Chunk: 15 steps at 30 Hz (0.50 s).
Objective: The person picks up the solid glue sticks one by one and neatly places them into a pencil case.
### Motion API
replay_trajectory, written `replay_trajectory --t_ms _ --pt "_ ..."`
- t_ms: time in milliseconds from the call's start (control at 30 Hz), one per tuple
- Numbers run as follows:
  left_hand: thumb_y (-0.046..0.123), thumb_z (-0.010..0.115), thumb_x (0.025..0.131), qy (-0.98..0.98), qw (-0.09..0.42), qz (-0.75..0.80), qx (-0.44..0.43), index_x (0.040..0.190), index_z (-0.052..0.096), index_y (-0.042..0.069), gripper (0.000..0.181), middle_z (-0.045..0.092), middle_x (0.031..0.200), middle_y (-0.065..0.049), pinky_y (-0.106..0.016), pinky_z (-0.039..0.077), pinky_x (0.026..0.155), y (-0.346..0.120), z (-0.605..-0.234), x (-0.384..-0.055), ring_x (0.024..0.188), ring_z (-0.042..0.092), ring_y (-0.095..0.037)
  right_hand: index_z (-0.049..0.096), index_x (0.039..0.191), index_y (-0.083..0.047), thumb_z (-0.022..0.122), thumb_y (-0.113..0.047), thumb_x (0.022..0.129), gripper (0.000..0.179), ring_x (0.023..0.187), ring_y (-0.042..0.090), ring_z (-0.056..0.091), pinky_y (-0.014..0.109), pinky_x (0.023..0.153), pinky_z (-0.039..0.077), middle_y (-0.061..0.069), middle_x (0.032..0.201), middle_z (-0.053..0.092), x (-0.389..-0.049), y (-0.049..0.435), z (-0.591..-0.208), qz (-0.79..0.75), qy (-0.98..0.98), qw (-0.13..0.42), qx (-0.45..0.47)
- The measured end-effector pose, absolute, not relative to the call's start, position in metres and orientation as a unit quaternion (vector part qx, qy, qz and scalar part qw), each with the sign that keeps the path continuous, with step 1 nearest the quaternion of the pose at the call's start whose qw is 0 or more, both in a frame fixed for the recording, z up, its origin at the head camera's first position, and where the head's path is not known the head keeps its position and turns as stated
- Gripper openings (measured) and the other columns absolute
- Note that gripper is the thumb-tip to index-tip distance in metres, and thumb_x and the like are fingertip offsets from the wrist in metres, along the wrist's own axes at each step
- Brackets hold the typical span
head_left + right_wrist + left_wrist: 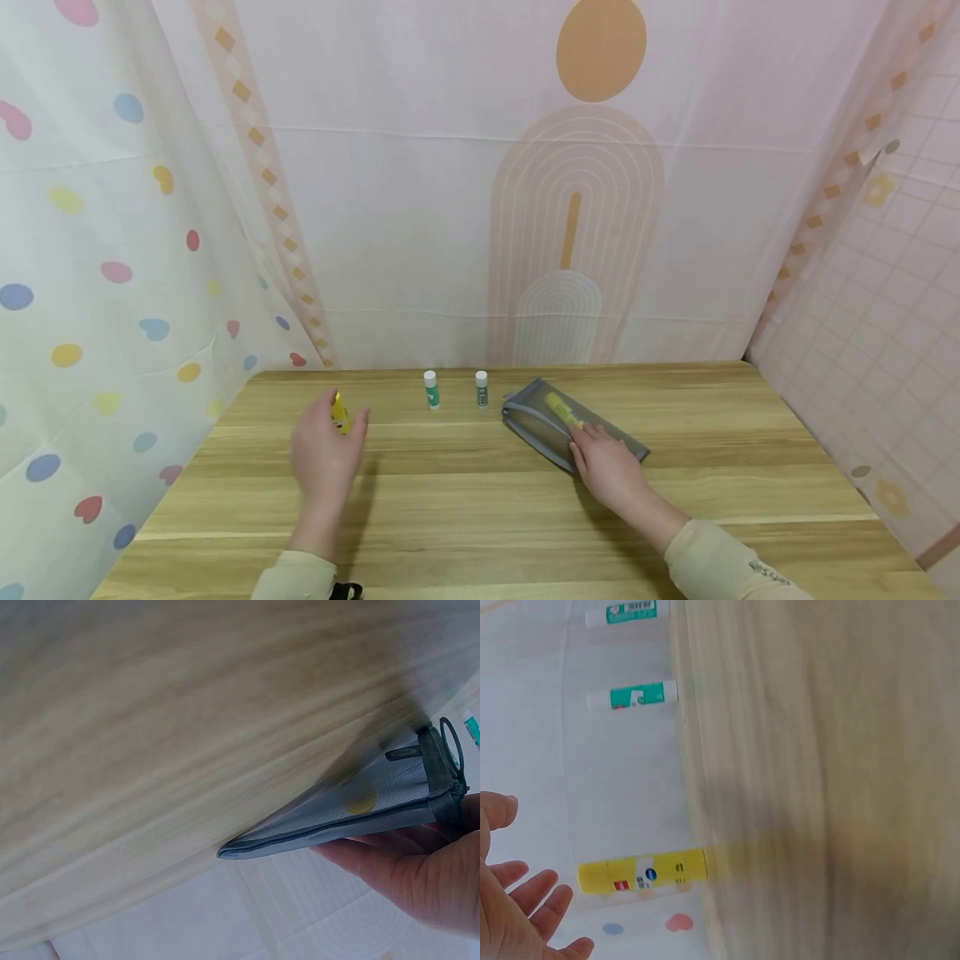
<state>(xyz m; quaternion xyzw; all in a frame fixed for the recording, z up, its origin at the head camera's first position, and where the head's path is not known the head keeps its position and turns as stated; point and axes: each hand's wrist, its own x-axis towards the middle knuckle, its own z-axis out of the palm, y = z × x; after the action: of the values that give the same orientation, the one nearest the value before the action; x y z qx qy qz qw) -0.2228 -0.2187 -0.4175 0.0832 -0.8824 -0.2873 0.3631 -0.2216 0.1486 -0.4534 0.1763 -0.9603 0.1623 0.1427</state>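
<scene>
A yellow glue stick (341, 413) stands upright by my left hand (324, 454). In the left wrist view a gap shows between the spread fingers of this hand and the yellow glue stick (643, 871). Farther right, a grey mesh zip pouch (536, 425) lies slantwise on the table. My right hand (611, 468) rests on the pouch with its fingers extended over the top. Through the mesh shows another yellow glue stick (564, 409), partly covered by the fingers. From the right wrist, only a round yellow patch of it appears inside the pouch (337, 825).
Two green-and-white glue sticks, a left one (432, 392) and a right one (482, 391), stand upright toward the back of the wooden table (435, 517). Patterned curtains (405, 233) hang behind the table and at both sides.
</scene>
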Motion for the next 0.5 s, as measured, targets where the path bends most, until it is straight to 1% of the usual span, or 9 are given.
replay_trajectory --t_ms 200,400,500 --pt "0.018 0.076 0.087 -0.875 0.35 -0.318 0.105 0.124 0.057 -0.01 0.05 0.061 0.118 -0.031 -0.062 0.045 0.091 -0.229 -0.417 -0.225 0.108 0.056 -0.05 0.065 0.123 0.003 0.061 -0.012 0.098 0.029 0.111 0.048 0.06 0.068 0.083 0.05 0.028 0.12 0.064 -0.221 0.149 -0.453 0.163 -0.961 0.141 0.175" --pt "0.015 0.075 0.087 -0.863 0.357 -0.337 0.116 0.122 0.057 -0.012 0.048 0.062 0.115 -0.032 -0.06 0.048 0.086 -0.239 -0.421 -0.228 0.1 0.059 -0.049 0.065 0.122 0.003 0.061 -0.012 0.098 0.029 0.11 0.048 0.06 0.068 0.083 0.05 0.028 0.12 0.064 -0.221 0.149 -0.452 0.163 -0.96 0.143 0.175" --pt "0.016 0.073 0.088 -0.863 0.341 -0.349 0.133 0.126 0.055 -0.011 0.05 0.061 0.117 -0.031 -0.06 0.048 0.086 -0.243 -0.423 -0.229 0.102 0.058 -0.047 0.065 0.123 0.003 0.061 -0.012 0.098 0.029 0.11 0.048 0.06 0.068 0.083 0.05 0.028 0.12 0.064 -0.221 0.149 -0.453 0.165 -0.96 0.141 0.175"
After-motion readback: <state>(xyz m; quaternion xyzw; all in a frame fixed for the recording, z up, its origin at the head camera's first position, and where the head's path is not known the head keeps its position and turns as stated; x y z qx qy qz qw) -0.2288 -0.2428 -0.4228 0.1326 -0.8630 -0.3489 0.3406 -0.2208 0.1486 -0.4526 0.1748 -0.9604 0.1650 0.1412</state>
